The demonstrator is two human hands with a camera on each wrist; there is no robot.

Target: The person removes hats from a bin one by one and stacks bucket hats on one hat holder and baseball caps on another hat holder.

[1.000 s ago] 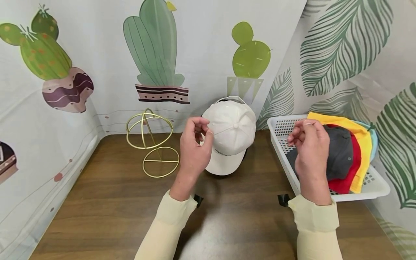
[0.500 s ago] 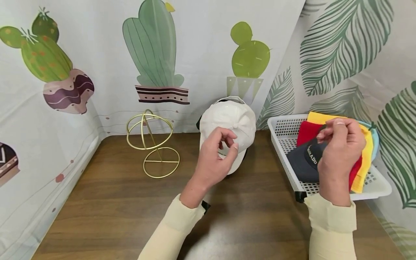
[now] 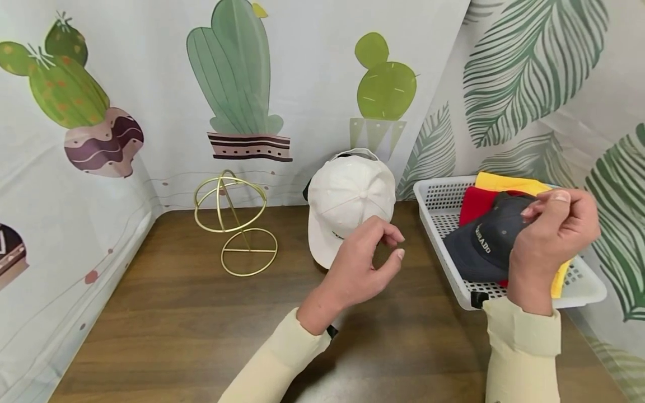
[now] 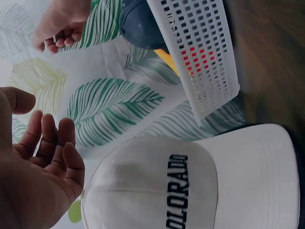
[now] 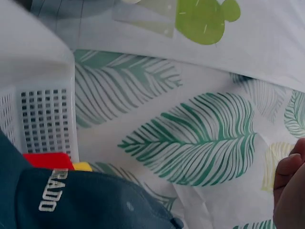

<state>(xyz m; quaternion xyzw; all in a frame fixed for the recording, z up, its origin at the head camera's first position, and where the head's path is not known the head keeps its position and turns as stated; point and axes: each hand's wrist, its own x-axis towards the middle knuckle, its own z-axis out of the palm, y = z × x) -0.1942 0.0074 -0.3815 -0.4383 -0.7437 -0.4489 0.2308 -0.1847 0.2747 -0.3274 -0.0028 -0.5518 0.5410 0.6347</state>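
A white cap (image 3: 350,193) with dark lettering sits at the table's back, its brim pointing toward me. My left hand (image 3: 365,260) hovers in front of the cap, overlapping its lower edge in the head view. Its fingers and thumb bend loosely, with a gap between them and nothing held. Over the right side of the white basket (image 3: 445,195) is my right hand (image 3: 554,238), fingers loosely curled and holding nothing visible. A dark blue cap (image 3: 486,243) with pale lettering lies in the basket beside that hand, on red cloth (image 3: 471,204) and yellow cloth (image 3: 509,182).
A gold wire stand (image 3: 237,226) with round hoops stands left of the white cap. Cactus-print and leaf-print cloth (image 3: 322,84) hangs close behind the brown wooden table (image 3: 191,324). The basket is at the right edge of the table.
Both hands have moved right. My left hand has passed across the white cap's front and lower; my right hand has crossed over the basket, uncovering the dark cap. The caps and stand stay put.
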